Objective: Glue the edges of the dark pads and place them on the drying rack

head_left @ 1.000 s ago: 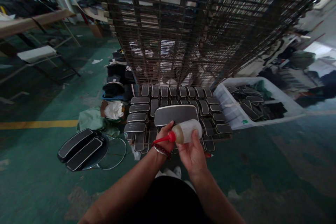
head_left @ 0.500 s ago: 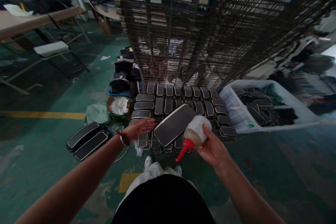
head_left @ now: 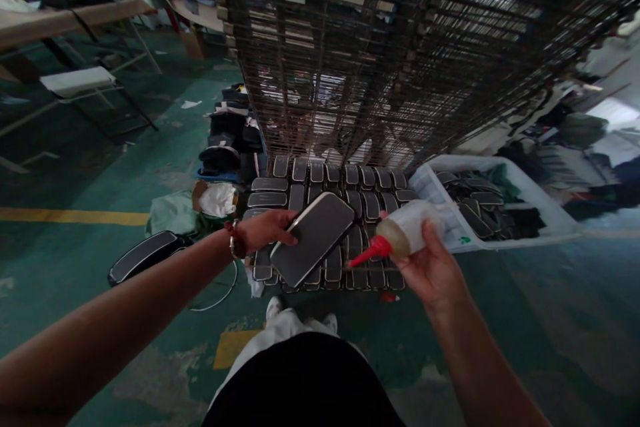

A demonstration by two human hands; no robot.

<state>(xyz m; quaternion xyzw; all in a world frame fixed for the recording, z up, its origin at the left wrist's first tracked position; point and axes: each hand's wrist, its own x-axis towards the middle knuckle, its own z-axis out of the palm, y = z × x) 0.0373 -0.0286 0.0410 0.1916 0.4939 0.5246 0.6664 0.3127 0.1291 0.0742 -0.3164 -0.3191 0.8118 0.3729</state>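
Note:
My left hand (head_left: 267,230) grips the left edge of a dark rounded panel (head_left: 315,237) with a light rim, its thumb on the top face. The panel is tilted diagonally above rows of similar smaller-looking panels (head_left: 270,200) laid on a rack. In my right hand (head_left: 435,267) is a whitish squeeze bottle (head_left: 413,227), fingers wrapped round it. Its red nozzle (head_left: 367,252) points left and slightly down, to the right of the held panel and apart from it.
A tall wire rack (head_left: 340,53) rises just ahead. To the right stands a white bin (head_left: 550,220) with dark pieces. Black-rimmed panels (head_left: 145,257) and a green bag (head_left: 173,213) lie at left, with a stool (head_left: 77,82) and table (head_left: 100,17) behind.
My left hand has closed on the large panel, which has shifted slightly left. The bottle has moved right and up in my right hand, its nozzle now pointing more sideways.

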